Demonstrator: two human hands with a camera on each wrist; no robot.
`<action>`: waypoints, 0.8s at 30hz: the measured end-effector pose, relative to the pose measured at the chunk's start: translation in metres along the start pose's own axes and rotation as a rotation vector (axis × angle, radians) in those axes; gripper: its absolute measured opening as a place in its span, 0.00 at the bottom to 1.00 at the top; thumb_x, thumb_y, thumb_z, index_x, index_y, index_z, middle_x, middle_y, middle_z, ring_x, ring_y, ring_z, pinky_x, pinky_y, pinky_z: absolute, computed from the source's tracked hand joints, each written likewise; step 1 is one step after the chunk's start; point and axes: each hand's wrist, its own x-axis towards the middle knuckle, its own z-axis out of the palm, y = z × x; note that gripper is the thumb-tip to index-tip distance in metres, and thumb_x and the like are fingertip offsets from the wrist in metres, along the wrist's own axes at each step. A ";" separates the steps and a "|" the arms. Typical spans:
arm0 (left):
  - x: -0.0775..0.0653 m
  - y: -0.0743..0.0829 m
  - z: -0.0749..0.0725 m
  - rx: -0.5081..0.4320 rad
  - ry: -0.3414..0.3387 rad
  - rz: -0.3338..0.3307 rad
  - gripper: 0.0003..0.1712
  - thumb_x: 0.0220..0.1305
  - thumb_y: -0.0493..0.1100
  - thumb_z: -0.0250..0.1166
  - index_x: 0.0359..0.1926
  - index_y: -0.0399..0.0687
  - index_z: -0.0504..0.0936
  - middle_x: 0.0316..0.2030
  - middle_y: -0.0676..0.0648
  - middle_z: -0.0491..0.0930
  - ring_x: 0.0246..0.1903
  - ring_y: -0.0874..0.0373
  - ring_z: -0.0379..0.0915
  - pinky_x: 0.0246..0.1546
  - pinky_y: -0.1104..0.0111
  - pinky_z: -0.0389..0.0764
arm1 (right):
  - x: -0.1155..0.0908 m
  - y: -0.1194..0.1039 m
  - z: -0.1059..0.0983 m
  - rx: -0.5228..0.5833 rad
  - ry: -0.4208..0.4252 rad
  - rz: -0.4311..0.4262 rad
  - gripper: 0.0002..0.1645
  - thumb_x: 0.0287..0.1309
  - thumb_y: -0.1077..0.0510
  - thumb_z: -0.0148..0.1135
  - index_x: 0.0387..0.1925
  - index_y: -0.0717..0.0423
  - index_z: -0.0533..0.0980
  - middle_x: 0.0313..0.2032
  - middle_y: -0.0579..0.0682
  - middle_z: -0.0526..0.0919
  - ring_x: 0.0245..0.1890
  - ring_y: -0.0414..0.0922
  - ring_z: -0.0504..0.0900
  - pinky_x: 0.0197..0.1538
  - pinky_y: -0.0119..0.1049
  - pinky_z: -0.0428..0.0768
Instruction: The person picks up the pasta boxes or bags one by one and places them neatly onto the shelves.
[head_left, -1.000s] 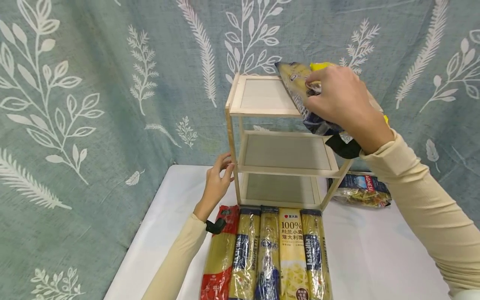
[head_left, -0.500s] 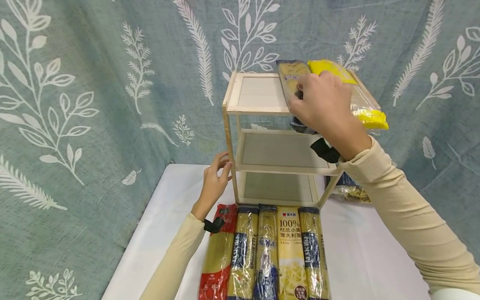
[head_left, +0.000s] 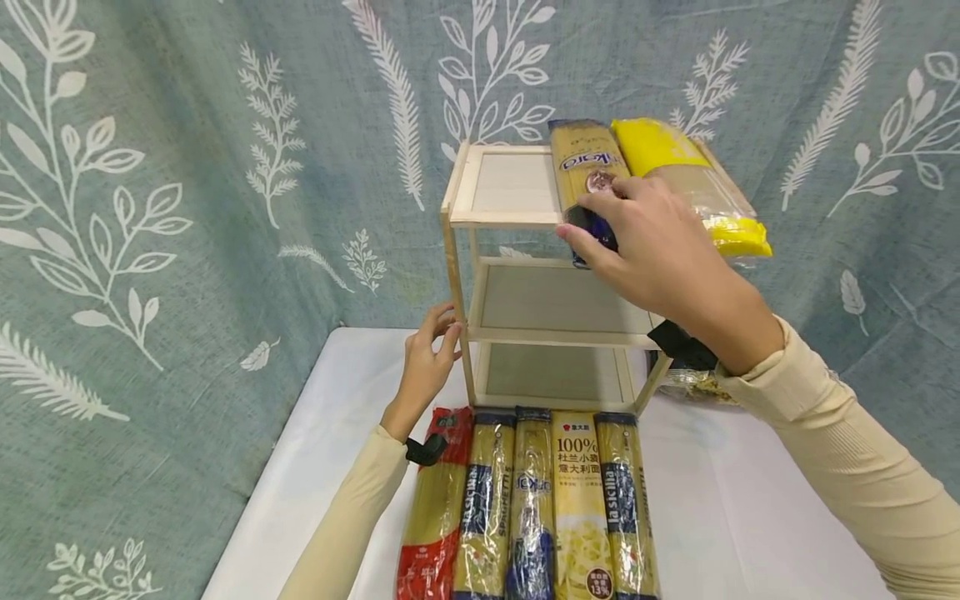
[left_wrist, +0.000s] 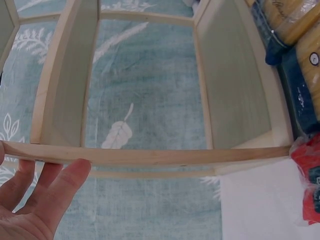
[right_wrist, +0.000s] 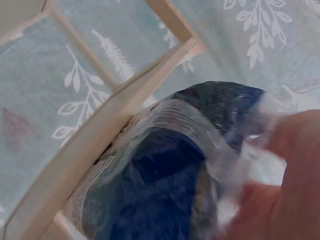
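A packet of spaghetti with a dark blue lower end lies on the top tier of a wooden shelf rack, its near end overhanging the front edge. Over that near end is my right hand, thumb and fingers spread apart. In the right wrist view the hand is blurred beside the packet's blue end. My left hand holds the rack's left front post, thumb at one side and fingers reaching behind it. The left wrist view shows the thumb tip against the post.
A yellow-ended packet lies to the right on the top tier. Several long pasta packets, including a red one, stand in a row before the rack. Another pasta bag lies behind its right side. A patterned curtain hangs behind.
The spaghetti packet has gone from tilted to lying on the top tier beside the yellow-ended packet. My right hand has loosened and its fingers have spread. The left hand stays at the post.
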 end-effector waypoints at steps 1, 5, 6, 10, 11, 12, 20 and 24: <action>-0.001 0.006 -0.001 -0.001 -0.002 -0.001 0.20 0.71 0.34 0.52 0.61 0.33 0.68 0.51 0.27 0.74 0.48 0.38 0.74 0.32 0.52 0.83 | -0.002 0.001 0.000 0.000 -0.015 -0.006 0.32 0.67 0.39 0.50 0.58 0.58 0.74 0.56 0.63 0.72 0.50 0.61 0.68 0.52 0.57 0.67; -0.003 0.016 -0.003 -0.008 -0.006 -0.006 0.19 0.71 0.34 0.52 0.61 0.33 0.68 0.51 0.28 0.74 0.48 0.38 0.74 0.32 0.54 0.84 | -0.008 0.001 0.001 0.004 -0.051 -0.012 0.35 0.65 0.38 0.50 0.63 0.57 0.69 0.65 0.63 0.63 0.58 0.62 0.65 0.57 0.58 0.64; -0.003 0.016 -0.004 -0.008 -0.006 -0.008 0.19 0.71 0.35 0.52 0.60 0.33 0.68 0.51 0.28 0.74 0.48 0.38 0.74 0.32 0.54 0.84 | -0.008 0.000 0.003 -0.001 -0.052 -0.012 0.36 0.65 0.38 0.51 0.64 0.58 0.69 0.65 0.64 0.62 0.60 0.62 0.64 0.59 0.58 0.64; -0.003 0.014 -0.005 -0.011 -0.004 -0.017 0.20 0.71 0.35 0.53 0.61 0.34 0.68 0.52 0.28 0.74 0.48 0.39 0.74 0.32 0.54 0.84 | -0.005 -0.004 0.012 -0.034 -0.030 -0.010 0.36 0.67 0.40 0.50 0.65 0.59 0.67 0.66 0.69 0.58 0.66 0.63 0.58 0.64 0.59 0.61; -0.003 0.013 -0.005 -0.010 -0.003 -0.020 0.20 0.71 0.35 0.53 0.61 0.34 0.68 0.52 0.28 0.74 0.49 0.39 0.74 0.33 0.54 0.84 | -0.004 -0.004 0.015 -0.044 -0.009 -0.016 0.35 0.67 0.40 0.50 0.65 0.59 0.67 0.66 0.70 0.58 0.66 0.63 0.58 0.64 0.59 0.60; -0.003 0.013 -0.005 -0.012 -0.001 -0.021 0.20 0.71 0.35 0.53 0.61 0.34 0.68 0.52 0.28 0.74 0.49 0.39 0.74 0.33 0.53 0.84 | -0.003 -0.005 0.018 -0.053 0.015 -0.016 0.34 0.67 0.41 0.50 0.64 0.59 0.68 0.65 0.71 0.59 0.67 0.63 0.57 0.64 0.60 0.60; -0.004 0.014 -0.004 -0.022 0.007 -0.016 0.20 0.70 0.35 0.53 0.61 0.34 0.68 0.51 0.28 0.74 0.48 0.38 0.75 0.33 0.49 0.83 | -0.005 -0.006 0.027 -0.032 0.112 0.004 0.32 0.67 0.41 0.50 0.63 0.58 0.69 0.65 0.70 0.60 0.67 0.61 0.56 0.65 0.59 0.59; -0.002 0.015 -0.002 -0.013 0.000 -0.003 0.20 0.70 0.34 0.53 0.61 0.33 0.68 0.51 0.28 0.74 0.48 0.38 0.75 0.33 0.49 0.83 | -0.013 -0.003 0.024 0.017 0.116 -0.012 0.32 0.67 0.42 0.51 0.64 0.57 0.69 0.66 0.68 0.60 0.67 0.60 0.57 0.66 0.59 0.59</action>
